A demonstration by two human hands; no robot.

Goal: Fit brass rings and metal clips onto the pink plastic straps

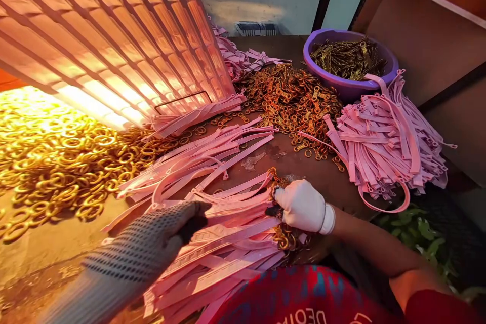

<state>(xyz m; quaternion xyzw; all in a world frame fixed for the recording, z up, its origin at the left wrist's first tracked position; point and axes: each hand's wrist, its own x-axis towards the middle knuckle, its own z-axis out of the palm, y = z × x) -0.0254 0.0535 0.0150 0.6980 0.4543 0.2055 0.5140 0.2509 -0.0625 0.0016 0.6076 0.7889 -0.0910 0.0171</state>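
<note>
Left of the right grip (301, 206) lie pink straps (235, 211)

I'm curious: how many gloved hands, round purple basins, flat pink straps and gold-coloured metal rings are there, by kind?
Gloved hands: 2 (left hand, right hand)
Round purple basin: 1
Flat pink straps: overlapping, uncountable
Gold-coloured metal rings: overlapping, uncountable
Total counted: 3

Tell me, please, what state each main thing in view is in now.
Left hand: gloved, over near pink straps, grip unclear.
Right hand: gloved, fingers curled against gold hardware.
Near pink straps: loosely overlapping, hardware by their right ends.
Purple basin: upright, heaped with metal pieces.
Gold rings: loose, heaped, brightly lit.
Small metal links: loose, heaped beside the basin.
Right-side strap pile: heaped, overlapping.
Ribbed panel: brightest along its lower edge.
</note>
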